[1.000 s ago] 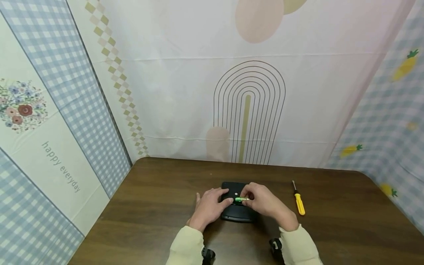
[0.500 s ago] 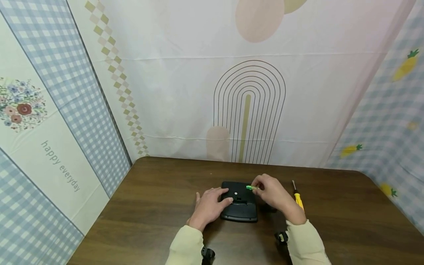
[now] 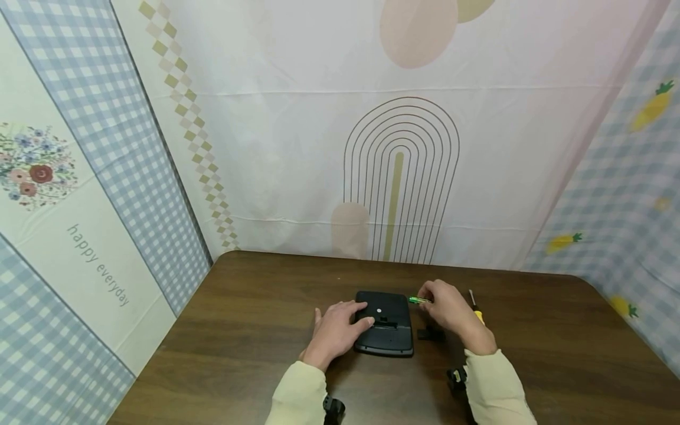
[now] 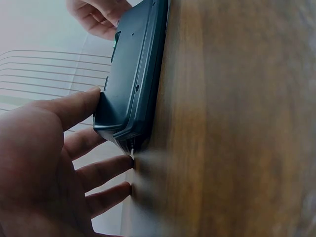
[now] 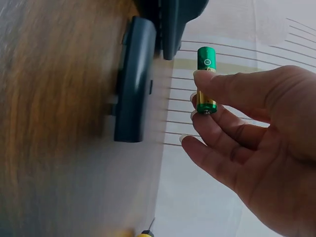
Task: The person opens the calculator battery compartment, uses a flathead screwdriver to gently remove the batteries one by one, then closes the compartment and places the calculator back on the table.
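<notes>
A black, flat device (image 3: 383, 342) lies on the table, its back with an uncovered battery slot facing up; it resembles a calculator. My left hand (image 3: 336, 330) rests at its left edge, thumb and forefinger pressing on the back. In the left wrist view, the other fingers of my left hand (image 4: 54, 158) reach straight down to the tabletop beside the device (image 4: 128, 74). To the right, my right hand (image 3: 448, 310) pinches a small green-and-gold battery (image 5: 206, 84) between thumb and fingers, above the table. A black cover (image 3: 431, 334) lies right of the device, under the right hand.
A screwdriver (image 3: 473, 300) with a yellow handle lies right of the right hand, partly hidden by it. The brown wooden table (image 3: 239, 330) ends at a patterned cloth wall (image 3: 287, 177) behind; cloth hangs at both sides too.
My right hand has drawn the battery out of the device's slot and carried it to the right, past the device's edge. The black cover has come into view; my left hand stays put.
</notes>
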`<state>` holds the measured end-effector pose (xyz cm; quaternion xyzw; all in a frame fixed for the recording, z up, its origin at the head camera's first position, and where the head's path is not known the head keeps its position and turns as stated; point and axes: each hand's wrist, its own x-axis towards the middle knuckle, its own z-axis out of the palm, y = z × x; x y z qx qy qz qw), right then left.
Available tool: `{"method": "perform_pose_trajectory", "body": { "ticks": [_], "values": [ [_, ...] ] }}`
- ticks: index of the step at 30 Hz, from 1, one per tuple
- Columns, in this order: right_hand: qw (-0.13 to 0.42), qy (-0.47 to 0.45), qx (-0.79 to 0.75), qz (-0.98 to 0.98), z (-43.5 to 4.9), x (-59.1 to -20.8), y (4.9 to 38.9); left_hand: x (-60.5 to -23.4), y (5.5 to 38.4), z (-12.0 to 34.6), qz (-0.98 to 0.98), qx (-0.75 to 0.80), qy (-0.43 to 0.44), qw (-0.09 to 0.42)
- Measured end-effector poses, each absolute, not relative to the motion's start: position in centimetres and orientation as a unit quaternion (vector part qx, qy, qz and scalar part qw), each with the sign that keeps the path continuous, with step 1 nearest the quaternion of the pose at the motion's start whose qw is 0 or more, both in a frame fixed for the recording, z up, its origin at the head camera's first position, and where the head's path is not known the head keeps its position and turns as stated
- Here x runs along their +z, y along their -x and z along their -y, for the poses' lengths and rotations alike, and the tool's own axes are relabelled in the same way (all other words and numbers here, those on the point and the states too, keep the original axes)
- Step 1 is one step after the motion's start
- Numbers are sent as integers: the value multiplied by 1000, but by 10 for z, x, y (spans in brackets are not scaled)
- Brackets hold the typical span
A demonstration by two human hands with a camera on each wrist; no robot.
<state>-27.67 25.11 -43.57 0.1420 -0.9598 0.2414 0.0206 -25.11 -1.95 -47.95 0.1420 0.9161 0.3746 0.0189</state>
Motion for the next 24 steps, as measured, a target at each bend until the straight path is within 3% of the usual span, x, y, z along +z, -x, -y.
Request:
{"method": "perform_pose_trajectory", "body": {
  "ticks": [24],
  "values": [
    [-33, -95, 209, 973, -261, -453, 286, -479, 252, 20, -916, 376, -141, 18]
  ]
}}
